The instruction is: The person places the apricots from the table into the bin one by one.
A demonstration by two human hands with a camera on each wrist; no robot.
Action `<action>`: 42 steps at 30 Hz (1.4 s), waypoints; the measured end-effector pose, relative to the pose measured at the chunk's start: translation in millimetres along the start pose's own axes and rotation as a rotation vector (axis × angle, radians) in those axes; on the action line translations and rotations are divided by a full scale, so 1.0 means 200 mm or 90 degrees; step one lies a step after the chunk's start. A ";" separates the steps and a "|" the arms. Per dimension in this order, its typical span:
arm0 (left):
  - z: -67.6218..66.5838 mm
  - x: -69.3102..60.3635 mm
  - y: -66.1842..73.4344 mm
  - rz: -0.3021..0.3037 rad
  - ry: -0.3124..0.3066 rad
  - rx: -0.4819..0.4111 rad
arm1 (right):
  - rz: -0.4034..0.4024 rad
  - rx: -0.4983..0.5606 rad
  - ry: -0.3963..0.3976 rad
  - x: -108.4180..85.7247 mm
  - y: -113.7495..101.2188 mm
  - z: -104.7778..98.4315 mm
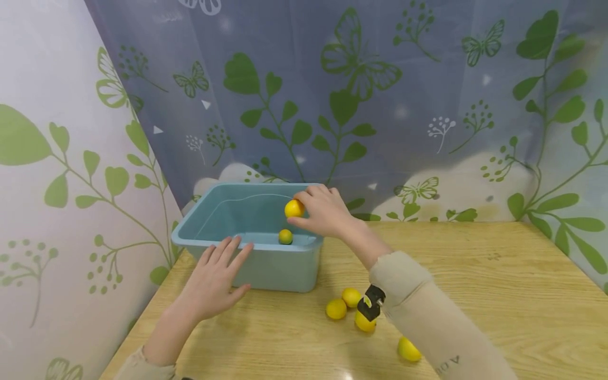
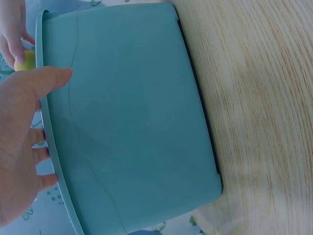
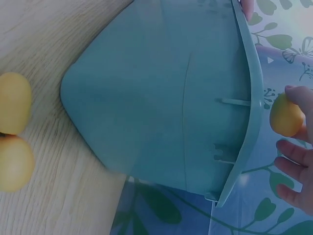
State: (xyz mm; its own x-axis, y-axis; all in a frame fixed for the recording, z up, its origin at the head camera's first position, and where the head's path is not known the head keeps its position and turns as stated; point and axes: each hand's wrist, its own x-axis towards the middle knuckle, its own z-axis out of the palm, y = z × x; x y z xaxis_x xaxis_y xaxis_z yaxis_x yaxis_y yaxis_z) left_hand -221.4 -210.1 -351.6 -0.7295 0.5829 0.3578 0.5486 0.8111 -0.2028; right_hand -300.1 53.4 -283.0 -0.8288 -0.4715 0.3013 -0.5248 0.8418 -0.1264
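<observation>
Lemon (image 1: 294, 209) in fingertip pinch of the right grip (image 1: 325, 212), above the basin (image 1: 280, 270), left grip (image 1: 212, 285) splayed at its rim (image 1: 277, 247)

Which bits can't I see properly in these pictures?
Head view: part of the held yellow fruit, behind the right hand.
Head view: the near floor of the blue tub, behind its front wall; more fruit there can't be ruled out.
Head view: the top of one loose fruit, behind the black wrist device.
Left wrist view: part of the left hand, cut off by the left edge.
</observation>
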 end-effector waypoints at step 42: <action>0.01 -0.01 0.00 0.004 0.009 0.000 | -0.051 0.002 0.068 -0.36 0.24 0.03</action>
State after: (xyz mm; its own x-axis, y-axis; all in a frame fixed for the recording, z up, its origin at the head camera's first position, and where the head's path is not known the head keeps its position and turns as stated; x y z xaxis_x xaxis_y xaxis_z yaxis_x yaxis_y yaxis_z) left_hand -221.0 -210.5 -353.1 -0.7200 0.5879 0.3688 0.5535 0.8070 -0.2058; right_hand -267.0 126.3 -316.5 -0.7591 -0.5064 0.4091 -0.5891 0.8017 -0.1006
